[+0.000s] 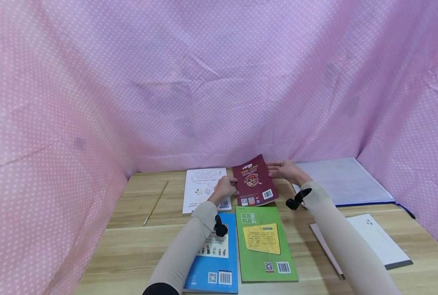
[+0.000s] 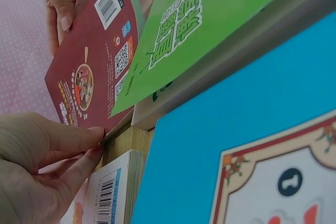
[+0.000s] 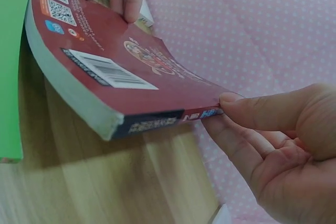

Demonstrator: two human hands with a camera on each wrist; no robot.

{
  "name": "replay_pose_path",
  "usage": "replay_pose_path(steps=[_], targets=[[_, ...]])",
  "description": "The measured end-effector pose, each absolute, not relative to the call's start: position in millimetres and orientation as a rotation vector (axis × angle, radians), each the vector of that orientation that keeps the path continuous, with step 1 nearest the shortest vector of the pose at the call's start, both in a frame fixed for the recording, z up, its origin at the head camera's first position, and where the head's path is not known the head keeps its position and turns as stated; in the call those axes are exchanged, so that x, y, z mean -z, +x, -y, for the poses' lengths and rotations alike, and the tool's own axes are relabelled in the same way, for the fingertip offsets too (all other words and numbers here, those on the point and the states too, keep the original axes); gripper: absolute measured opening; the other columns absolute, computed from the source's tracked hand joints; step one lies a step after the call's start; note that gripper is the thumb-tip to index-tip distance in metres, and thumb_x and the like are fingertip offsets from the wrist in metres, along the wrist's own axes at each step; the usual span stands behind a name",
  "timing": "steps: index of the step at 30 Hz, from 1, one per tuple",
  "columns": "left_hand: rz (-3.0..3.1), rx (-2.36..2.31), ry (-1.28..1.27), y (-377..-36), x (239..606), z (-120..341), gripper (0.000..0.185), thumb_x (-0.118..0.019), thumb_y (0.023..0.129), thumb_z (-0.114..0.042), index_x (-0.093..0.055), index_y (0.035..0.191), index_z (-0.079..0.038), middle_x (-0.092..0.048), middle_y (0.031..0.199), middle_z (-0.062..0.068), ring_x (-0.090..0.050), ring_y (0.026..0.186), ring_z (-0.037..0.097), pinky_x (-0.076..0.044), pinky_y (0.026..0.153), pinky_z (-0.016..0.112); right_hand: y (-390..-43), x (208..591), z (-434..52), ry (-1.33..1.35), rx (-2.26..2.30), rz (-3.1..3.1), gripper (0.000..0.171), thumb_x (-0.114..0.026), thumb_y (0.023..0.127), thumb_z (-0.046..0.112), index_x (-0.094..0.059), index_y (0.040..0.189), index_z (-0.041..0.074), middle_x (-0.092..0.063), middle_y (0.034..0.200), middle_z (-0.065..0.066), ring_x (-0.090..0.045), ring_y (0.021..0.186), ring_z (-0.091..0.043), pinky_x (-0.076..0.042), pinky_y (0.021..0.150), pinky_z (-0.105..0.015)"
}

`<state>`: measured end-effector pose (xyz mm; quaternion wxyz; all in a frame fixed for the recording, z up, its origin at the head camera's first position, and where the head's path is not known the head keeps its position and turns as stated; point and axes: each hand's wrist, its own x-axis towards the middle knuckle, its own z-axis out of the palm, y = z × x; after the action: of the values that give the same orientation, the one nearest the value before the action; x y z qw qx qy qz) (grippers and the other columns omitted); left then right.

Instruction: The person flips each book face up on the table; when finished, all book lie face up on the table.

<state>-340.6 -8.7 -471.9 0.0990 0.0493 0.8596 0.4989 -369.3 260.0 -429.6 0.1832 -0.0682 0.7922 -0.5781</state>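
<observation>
A dark red paperback book (image 1: 254,182) is at the back of the table, its back cover facing up and its pages bowed. My right hand (image 1: 286,171) pinches its spine side; the thumb lies on the cover and the fingers are beneath, as the right wrist view shows. At the opposite edge my left hand (image 1: 226,187) grips the book between thumb and fingers. The spine side is lifted off the wood. Just in front lies a green book (image 1: 257,262), and a white book (image 1: 200,184) is beside the left hand.
A blue book (image 1: 204,274) lies under the left forearm. A thin stick (image 1: 155,203) is on the table's left side. To the right are a white sheet-like item with a blue edge (image 1: 344,180) and a white book or box (image 1: 379,239). Pink dotted cloth (image 1: 219,102) hangs behind.
</observation>
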Motion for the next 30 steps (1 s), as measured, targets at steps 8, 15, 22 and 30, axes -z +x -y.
replay_pose_path(steps=[8, 15, 22, 30], targets=[[-2.523, -1.510, 0.151, -337.9, 469.5, 6.1, 0.059, -0.075, 0.082, 0.010, -0.058, 0.139, 0.005, -0.064, 0.135, 0.023, -0.062, 0.124, 0.035, -0.056, 0.102, 0.039, -367.1, 417.5, -258.2, -0.232, 1.611, -2.270, 0.060, -0.058, 0.099, -0.002, -0.034, 0.154, -0.006, -0.041, 0.155, -0.028, -0.048, 0.139, -0.043, -0.052, 0.108, -0.037], [-2.499, -1.547, 0.180, -335.2, 470.4, 2.5, 0.058, -0.075, 0.082, 0.012, -0.058, 0.138, 0.007, -0.068, 0.120, 0.022, -0.066, 0.105, 0.028, -0.061, 0.083, 0.033, -362.8, 401.7, -254.1, -0.264, 1.618, -2.259, 0.061, -0.057, 0.099, -0.003, -0.033, 0.155, -0.006, -0.038, 0.157, -0.029, -0.045, 0.141, -0.045, -0.046, 0.113, -0.042], [-2.468, -1.559, 0.179, -335.1, 475.2, -4.5, 0.057, -0.076, 0.083, 0.008, -0.059, 0.138, 0.005, -0.067, 0.125, 0.020, -0.065, 0.111, 0.028, -0.059, 0.091, 0.034, -361.1, 390.8, -249.9, -0.253, 1.595, -2.294, 0.059, -0.059, 0.099, -0.002, -0.037, 0.154, -0.004, -0.043, 0.154, -0.028, -0.048, 0.139, -0.044, -0.043, 0.116, -0.049], [-2.432, -1.606, 0.146, -335.7, 477.6, -10.6, 0.055, -0.076, 0.084, 0.008, -0.061, 0.137, 0.003, -0.067, 0.129, 0.020, -0.062, 0.121, 0.031, -0.055, 0.103, 0.040, -359.2, 381.3, -243.9, -0.287, 1.580, -2.326, 0.059, -0.063, 0.098, 0.001, -0.040, 0.152, -0.004, -0.045, 0.153, -0.028, -0.050, 0.138, -0.043, -0.046, 0.114, -0.047]])
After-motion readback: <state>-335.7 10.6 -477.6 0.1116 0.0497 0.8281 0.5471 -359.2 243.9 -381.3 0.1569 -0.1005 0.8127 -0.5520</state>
